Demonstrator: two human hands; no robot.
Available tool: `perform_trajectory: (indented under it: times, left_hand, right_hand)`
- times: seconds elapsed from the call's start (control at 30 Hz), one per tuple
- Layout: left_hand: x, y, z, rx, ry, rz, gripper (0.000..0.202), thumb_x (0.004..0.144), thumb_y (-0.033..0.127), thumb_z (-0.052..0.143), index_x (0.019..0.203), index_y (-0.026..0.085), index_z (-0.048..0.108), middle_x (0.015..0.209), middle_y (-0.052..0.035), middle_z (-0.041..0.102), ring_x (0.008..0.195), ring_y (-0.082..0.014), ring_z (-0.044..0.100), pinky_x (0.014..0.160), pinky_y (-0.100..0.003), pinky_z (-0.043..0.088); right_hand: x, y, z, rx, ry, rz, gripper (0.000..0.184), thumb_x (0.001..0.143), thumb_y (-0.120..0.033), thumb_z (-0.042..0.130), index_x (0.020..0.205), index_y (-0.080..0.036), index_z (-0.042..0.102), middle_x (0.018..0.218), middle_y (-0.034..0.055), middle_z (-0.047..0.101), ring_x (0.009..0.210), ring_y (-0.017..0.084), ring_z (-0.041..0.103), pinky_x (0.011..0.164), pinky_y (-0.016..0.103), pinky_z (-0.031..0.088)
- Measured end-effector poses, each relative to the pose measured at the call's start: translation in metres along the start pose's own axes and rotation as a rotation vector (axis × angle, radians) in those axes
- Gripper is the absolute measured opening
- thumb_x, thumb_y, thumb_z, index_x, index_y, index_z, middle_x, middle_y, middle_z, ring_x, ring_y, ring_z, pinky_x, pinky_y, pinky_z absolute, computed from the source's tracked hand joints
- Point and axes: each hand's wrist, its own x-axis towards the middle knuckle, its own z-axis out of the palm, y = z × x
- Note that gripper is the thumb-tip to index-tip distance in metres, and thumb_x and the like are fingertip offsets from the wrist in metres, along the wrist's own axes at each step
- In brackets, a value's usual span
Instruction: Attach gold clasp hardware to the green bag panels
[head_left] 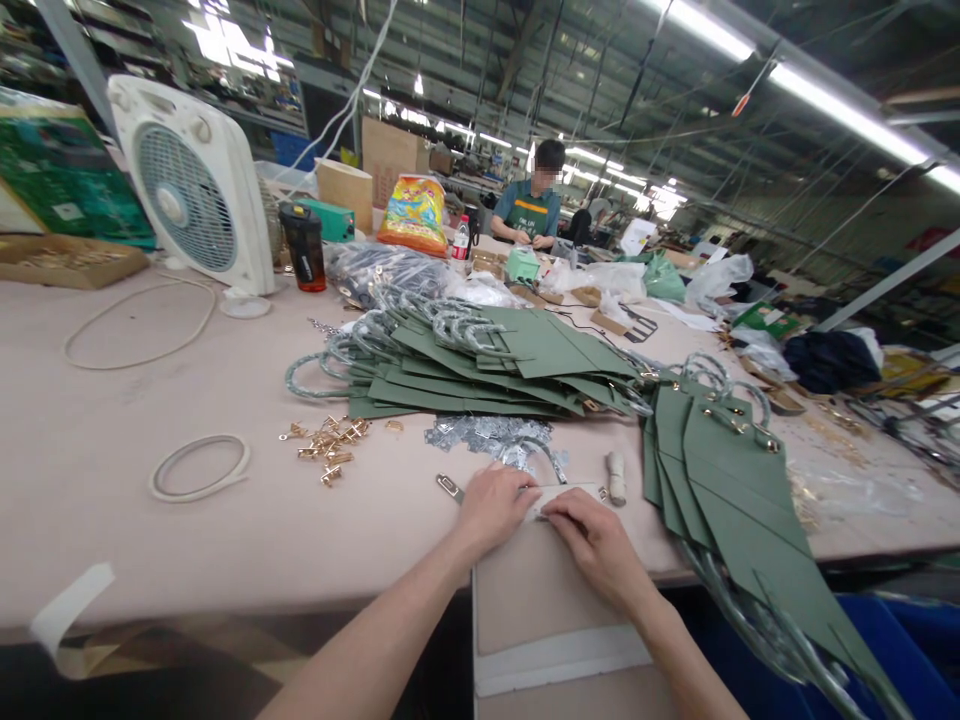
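Note:
A bag panel (pixel 555 590) lies with its beige inner side up over the table's front edge, a pale strip across its lower part. A plastic-wrapped handle (pixel 551 452) loops out from its far end. My left hand (pixel 493 508) is closed over the panel's far left part, fingers bent onto it. Opposite it, my right hand (pixel 596 535) pinches at the same end; whatever sits between its fingertips is too small to make out. A metal clasp piece (pixel 450 487) shows left of my left hand. Silver metal plates (pixel 480 435) lie in a heap just beyond.
Green bag panels (pixel 487 360) are stacked behind my hands, with more green panels (pixel 739 460) hanging at right. Gold fittings (pixel 330 445), a tape roll (pixel 199 468) and a fan (pixel 187 190) stand left. A rolled cloth (pixel 616 478) lies close by. A co-worker (pixel 529 205) sits opposite.

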Motion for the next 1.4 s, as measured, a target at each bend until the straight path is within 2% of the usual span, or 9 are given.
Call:
perform_trajectory:
  times: [0.17, 0.4, 0.6, 0.87, 1.03, 1.13, 1.2, 1.3, 1.4]
  left_hand:
    - [-0.004, 0.0, 0.001, 0.029, 0.026, 0.015, 0.03, 0.104, 0.041, 0.051, 0.1, 0.027, 0.077, 0.104, -0.0017, 0.079, 0.099, -0.0223, 0.065, 0.089, -0.035, 0.046]
    - [-0.006, 0.001, 0.001, 0.032, 0.06, 0.034, 0.03, 0.104, 0.038, 0.05, 0.098, 0.027, 0.077, 0.1, -0.0016, 0.078, 0.096, -0.022, 0.064, 0.088, -0.034, 0.046]
    - [-0.008, 0.004, 0.0, 0.025, 0.092, 0.017, 0.024, 0.097, 0.028, 0.055, 0.104, 0.028, 0.078, 0.104, -0.0011, 0.078, 0.1, -0.0228, 0.064, 0.092, -0.034, 0.047]
    - [-0.012, 0.0, -0.008, -0.013, 0.02, 0.072, 0.034, 0.085, 0.035, 0.068, 0.118, 0.027, 0.074, 0.115, -0.0028, 0.075, 0.108, -0.0252, 0.063, 0.096, -0.036, 0.049]
    - [-0.016, 0.001, -0.011, -0.014, 0.028, 0.069, 0.036, 0.083, 0.033, 0.068, 0.119, 0.027, 0.073, 0.113, -0.0039, 0.075, 0.108, -0.0264, 0.062, 0.095, -0.037, 0.05]
    - [-0.017, 0.002, -0.012, -0.013, 0.035, 0.073, 0.035, 0.083, 0.031, 0.066, 0.117, 0.027, 0.073, 0.111, -0.0038, 0.075, 0.106, -0.0266, 0.062, 0.094, -0.038, 0.05]
    - [-0.018, 0.004, -0.013, -0.01, 0.035, 0.071, 0.035, 0.083, 0.03, 0.064, 0.117, 0.027, 0.073, 0.111, -0.0039, 0.075, 0.105, -0.0263, 0.061, 0.093, -0.038, 0.05]
    - [-0.018, 0.006, -0.015, -0.013, 0.029, 0.064, 0.035, 0.085, 0.027, 0.06, 0.118, 0.026, 0.072, 0.111, -0.0043, 0.075, 0.106, -0.0259, 0.061, 0.095, -0.037, 0.05]
    - [-0.017, 0.007, -0.016, -0.029, 0.014, 0.056, 0.035, 0.087, 0.026, 0.056, 0.119, 0.025, 0.072, 0.113, -0.0048, 0.075, 0.108, -0.026, 0.061, 0.097, -0.038, 0.049]
  right_hand:
    - [0.013, -0.001, -0.007, -0.017, -0.046, 0.134, 0.019, 0.096, -0.033, 0.058, 0.097, -0.023, 0.075, 0.093, 0.0058, 0.074, 0.085, 0.022, 0.067, 0.081, 0.035, 0.052]
    - [0.026, -0.003, -0.009, -0.022, -0.127, 0.249, 0.018, 0.089, -0.027, 0.061, 0.091, -0.021, 0.077, 0.085, 0.0032, 0.074, 0.075, 0.019, 0.066, 0.074, 0.031, 0.049]
    - [0.027, -0.001, -0.011, -0.059, -0.131, 0.221, 0.017, 0.086, -0.025, 0.063, 0.091, -0.022, 0.079, 0.092, 0.0046, 0.071, 0.081, 0.019, 0.066, 0.076, 0.031, 0.049]
    - [0.034, -0.003, -0.01, -0.079, -0.127, 0.26, 0.012, 0.082, -0.024, 0.067, 0.093, -0.021, 0.07, 0.09, 0.002, 0.07, 0.073, 0.016, 0.061, 0.072, 0.029, 0.048]
    - [0.024, 0.002, -0.006, -0.016, -0.138, 0.186, 0.011, 0.089, -0.029, 0.063, 0.09, -0.022, 0.072, 0.091, 0.0024, 0.068, 0.078, 0.018, 0.062, 0.073, 0.03, 0.05]
    - [0.018, 0.015, -0.012, 0.116, -0.063, 0.198, 0.026, 0.094, -0.044, 0.062, 0.106, -0.023, 0.073, 0.092, 0.0036, 0.07, 0.079, 0.019, 0.064, 0.074, 0.031, 0.052]
    - [0.02, 0.028, -0.02, 0.21, 0.095, 0.253, 0.04, 0.096, -0.054, 0.059, 0.117, -0.021, 0.069, 0.085, 0.0034, 0.069, 0.075, 0.02, 0.063, 0.07, 0.032, 0.052]
    - [0.035, 0.051, -0.032, 0.205, 0.347, 0.326, 0.05, 0.097, -0.058, 0.053, 0.119, -0.017, 0.067, 0.076, 0.0035, 0.065, 0.07, 0.021, 0.063, 0.067, 0.033, 0.052]
    - [0.055, 0.071, -0.037, 0.065, 0.288, 0.358, 0.044, 0.094, -0.049, 0.051, 0.116, -0.015, 0.068, 0.084, 0.0065, 0.071, 0.077, 0.023, 0.068, 0.075, 0.035, 0.055]
